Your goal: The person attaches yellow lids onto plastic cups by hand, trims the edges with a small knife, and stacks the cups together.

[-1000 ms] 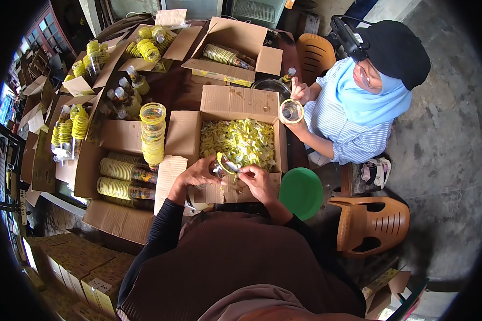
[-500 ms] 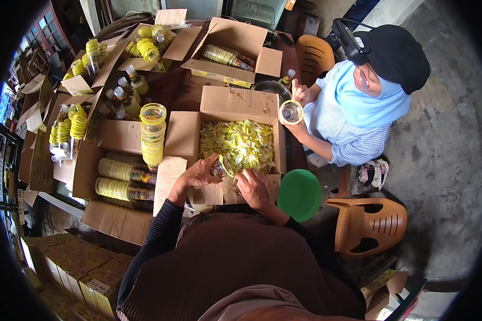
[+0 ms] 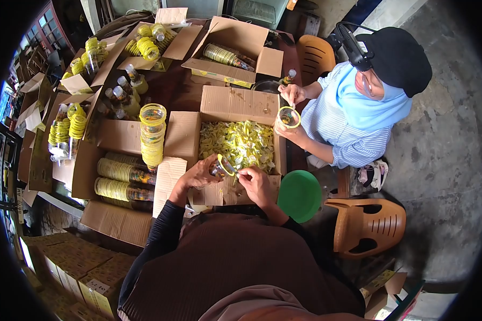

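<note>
My left hand [image 3: 199, 174] is wrapped round a clear plastic cup [image 3: 218, 169] with a yellow rim and coloured print. The cup is tilted, its mouth turned toward my right hand [image 3: 256, 184]. The right fingers are pinched together close to the rim; what is in them is too small to make out. Both hands are over the near flap of a cardboard box [image 3: 240, 102] full of small yellow and whitish pieces [image 3: 238, 143]. Left of the box stands a tall stack of yellow-rimmed cups [image 3: 153, 136].
At left, an open carton [image 3: 128, 218] holds stacks of cups lying down. More cartons with cups [image 3: 227, 56] stand farther back. A green basin [image 3: 300, 196] and an orange chair [image 3: 370, 227] are at right. Across the table, a co-worker [image 3: 353, 117] holds a similar cup.
The cup in my left hand has turned so more of its print and mouth show. My right fingers have drawn to its rim. The co-worker's fingers now reach their cup's mouth.
</note>
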The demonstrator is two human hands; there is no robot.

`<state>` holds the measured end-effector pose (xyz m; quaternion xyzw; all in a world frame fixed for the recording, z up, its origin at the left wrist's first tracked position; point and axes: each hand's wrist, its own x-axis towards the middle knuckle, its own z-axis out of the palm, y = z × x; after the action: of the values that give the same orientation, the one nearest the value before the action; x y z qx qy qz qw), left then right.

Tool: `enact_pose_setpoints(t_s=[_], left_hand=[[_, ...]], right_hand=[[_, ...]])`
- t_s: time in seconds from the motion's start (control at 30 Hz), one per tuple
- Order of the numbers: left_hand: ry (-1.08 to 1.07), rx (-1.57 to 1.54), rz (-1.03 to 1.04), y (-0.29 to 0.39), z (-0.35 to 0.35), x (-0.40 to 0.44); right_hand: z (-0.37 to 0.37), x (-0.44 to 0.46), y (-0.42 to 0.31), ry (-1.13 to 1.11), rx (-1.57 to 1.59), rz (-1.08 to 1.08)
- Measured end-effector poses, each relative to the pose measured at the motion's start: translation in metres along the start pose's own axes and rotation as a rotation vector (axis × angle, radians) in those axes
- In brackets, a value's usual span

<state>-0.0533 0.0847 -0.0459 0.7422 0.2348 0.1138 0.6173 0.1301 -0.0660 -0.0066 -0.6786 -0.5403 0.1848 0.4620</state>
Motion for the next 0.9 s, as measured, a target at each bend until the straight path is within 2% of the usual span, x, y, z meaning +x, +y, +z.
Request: enact_pose_setpoints(t_s=[0.03,0.07,0.13,0.17,0.23,0.3,0.37,0.4,0.47,0.53,0.6,0.63,0.7,0.73,0.8,0.9], left_hand=[[0.000,-0.001,-0.002,-0.003,0.000,0.000],[0.003,0.064,0.009,-0.007,0.000,0.000],[0.003,0.129,0.021,-0.009,0.001,-0.001],[0.022,0.132,0.094,-0.009,0.001,-0.001],[0.042,0.136,0.169,-0.012,-0.001,0.002],[-0.123,-0.038,-0.083,-0.013,-0.006,0.006],[-0.083,0.031,-0.076,0.002,-0.002,0.005],[-0.045,0.099,-0.066,0.014,-0.001,0.004],[-0.045,0.093,-0.112,0.022,-0.002,0.002],[-0.045,0.086,-0.159,0.021,-0.003,0.002],[0.003,0.212,0.094,0.020,-0.005,0.003],[0.003,0.211,0.095,0.022,-0.007,0.002],[0.027,0.280,0.091,0.028,-0.010,-0.002],[0.026,0.279,0.090,0.024,-0.010,-0.002],[0.095,0.209,0.165,0.018,-0.008,0.000],[0.115,0.277,0.138,0.026,-0.007,-0.003]], right_hand=[[-0.004,0.001,-0.008,-0.017,-0.163,-0.080],[-0.004,0.001,-0.007,-0.018,-0.163,-0.078],[-0.004,-0.001,-0.006,-0.052,-0.537,-0.419],[-0.001,-0.004,-0.002,-0.042,-0.585,-0.469],[0.004,-0.005,-0.001,-0.030,-0.574,-0.442],[0.008,-0.004,0.000,-0.023,-0.560,-0.420],[0.011,-0.003,0.002,0.007,-0.427,-0.139],[0.011,-0.001,0.005,0.007,-0.426,-0.139],[0.012,0.005,0.014,0.062,-0.126,0.063],[0.012,0.008,0.023,0.075,-0.007,0.040],[0.006,0.009,0.022,0.028,0.108,0.036],[0.002,0.008,0.016,0.028,0.107,0.036],[-0.008,0.007,0.000,0.026,-0.109,-0.059],[-0.012,0.006,-0.006,0.026,-0.109,-0.058],[-0.016,0.004,-0.013,-0.005,-0.301,-0.217],[-0.014,0.003,-0.012,-0.050,-0.373,-0.330]])
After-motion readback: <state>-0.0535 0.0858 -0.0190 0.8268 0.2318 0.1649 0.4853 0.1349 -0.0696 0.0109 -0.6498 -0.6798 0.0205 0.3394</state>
